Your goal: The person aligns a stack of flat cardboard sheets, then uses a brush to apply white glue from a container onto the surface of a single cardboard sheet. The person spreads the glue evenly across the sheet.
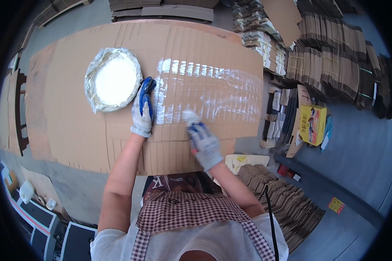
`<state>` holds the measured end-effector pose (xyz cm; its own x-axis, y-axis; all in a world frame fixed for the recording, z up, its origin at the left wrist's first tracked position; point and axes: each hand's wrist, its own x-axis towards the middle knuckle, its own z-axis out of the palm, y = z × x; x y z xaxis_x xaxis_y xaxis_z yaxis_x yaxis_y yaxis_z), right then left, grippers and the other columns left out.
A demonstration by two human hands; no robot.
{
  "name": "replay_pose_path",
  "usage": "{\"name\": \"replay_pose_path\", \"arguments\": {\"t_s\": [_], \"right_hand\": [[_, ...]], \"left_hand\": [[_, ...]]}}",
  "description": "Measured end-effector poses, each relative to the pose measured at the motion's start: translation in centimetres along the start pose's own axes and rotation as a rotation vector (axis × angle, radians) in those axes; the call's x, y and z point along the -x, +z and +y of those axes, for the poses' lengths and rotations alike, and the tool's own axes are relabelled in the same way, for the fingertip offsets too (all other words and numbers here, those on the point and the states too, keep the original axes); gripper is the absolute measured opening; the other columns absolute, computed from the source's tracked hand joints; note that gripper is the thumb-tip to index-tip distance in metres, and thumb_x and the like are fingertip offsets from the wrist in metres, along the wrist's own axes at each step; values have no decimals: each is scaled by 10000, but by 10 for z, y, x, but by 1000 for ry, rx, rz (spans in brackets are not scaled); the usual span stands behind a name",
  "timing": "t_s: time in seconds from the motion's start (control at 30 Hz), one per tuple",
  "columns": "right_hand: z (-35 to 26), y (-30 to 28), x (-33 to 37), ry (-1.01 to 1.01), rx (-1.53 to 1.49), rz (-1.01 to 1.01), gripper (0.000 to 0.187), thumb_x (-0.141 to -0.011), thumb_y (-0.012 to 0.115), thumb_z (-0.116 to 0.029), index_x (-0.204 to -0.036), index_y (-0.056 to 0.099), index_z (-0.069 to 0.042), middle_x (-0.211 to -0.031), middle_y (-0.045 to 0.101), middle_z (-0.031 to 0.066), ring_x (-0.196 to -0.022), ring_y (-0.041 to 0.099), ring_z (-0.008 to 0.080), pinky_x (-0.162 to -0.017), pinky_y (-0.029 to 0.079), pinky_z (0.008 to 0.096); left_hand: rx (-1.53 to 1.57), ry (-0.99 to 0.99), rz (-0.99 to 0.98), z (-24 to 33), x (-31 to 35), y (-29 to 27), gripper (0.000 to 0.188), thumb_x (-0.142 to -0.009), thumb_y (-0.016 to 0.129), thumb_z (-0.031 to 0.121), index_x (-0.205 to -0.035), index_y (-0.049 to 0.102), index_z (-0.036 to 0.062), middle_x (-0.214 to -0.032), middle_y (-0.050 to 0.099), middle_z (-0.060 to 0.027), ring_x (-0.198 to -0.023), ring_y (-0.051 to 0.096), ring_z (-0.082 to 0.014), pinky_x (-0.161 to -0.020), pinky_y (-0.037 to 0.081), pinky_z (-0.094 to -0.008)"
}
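Observation:
A sheet of brown cardboard (pixel 170 130) lies before me, its right part streaked with wet white paste (pixel 209 87). On its left part stands a round container of white paste (pixel 115 82), its rim wrapped in crinkled clear film. My left hand (pixel 143 108), in a white glove with blue-coated fingers, rests on the cardboard beside the container, fingers stretched out and holding nothing. My right hand (pixel 203 141), gloved alike and slightly blurred, is closed around a small white wad (pixel 190 116) at the near edge of the streaks. The wad's exact kind is too blurred to tell.
Bundled flat cartons (pixel 331 65) are stacked at the far right. A yellow printed box (pixel 312 125) stands right of the table. More flat cardboard (pixel 278 200) is piled beside my right arm. Dark-topped equipment (pixel 39 217) sits at lower left.

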<state>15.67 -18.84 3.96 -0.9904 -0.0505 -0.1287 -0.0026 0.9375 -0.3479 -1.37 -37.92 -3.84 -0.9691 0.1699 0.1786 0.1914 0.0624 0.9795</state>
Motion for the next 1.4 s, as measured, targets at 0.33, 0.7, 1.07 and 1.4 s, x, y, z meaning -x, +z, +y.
{"name": "replay_pose_path", "arguments": {"t_s": [0.33, 0.7, 1.07, 1.4], "right_hand": [[-27, 9, -38, -287, -44, 96, 555, -718, 747, -130, -1257, 615, -157, -1339, 570, 96, -1276, 540, 302, -1016, 472, 473], [-25, -7, -77, 9, -396, 242, 437, -859, 714, -149, -1273, 580, -107, -1318, 593, 144, -1013, 677, 342, -870, 561, 420], [-5, -6, -117, -15, -479, 351, 458, -853, 746, -185, -1260, 556, -96, -1281, 594, 133, -1073, 649, 357, -914, 549, 423], [6, -25, -145, 74, -495, 411, 388, -870, 729, -201, -1218, 594, -96, -1234, 615, 134, -1061, 660, 350, -911, 547, 405]], "left_hand": [[-10, -3, -23, -1, -2, 10, 544, -1079, 345, 360, -1446, 479, -18, -1404, 572, -180, -1289, 565, -275, -1120, 401, -389], [-9, -9, -15, 5, -2, 8, 542, -1082, 367, 356, -1459, 456, -22, -1422, 551, -175, -1292, 559, -270, -1120, 405, -384], [20, 3, 1, 13, -3, 9, 571, -1073, 373, 380, -1463, 449, -30, -1409, 563, -186, -1289, 561, -277, -1111, 405, -383], [-50, -91, 32, -3, 2, 5, 581, -1052, 439, 387, -1440, 471, -44, -1377, 594, -195, -1270, 578, -290, -1104, 406, -379]]}}
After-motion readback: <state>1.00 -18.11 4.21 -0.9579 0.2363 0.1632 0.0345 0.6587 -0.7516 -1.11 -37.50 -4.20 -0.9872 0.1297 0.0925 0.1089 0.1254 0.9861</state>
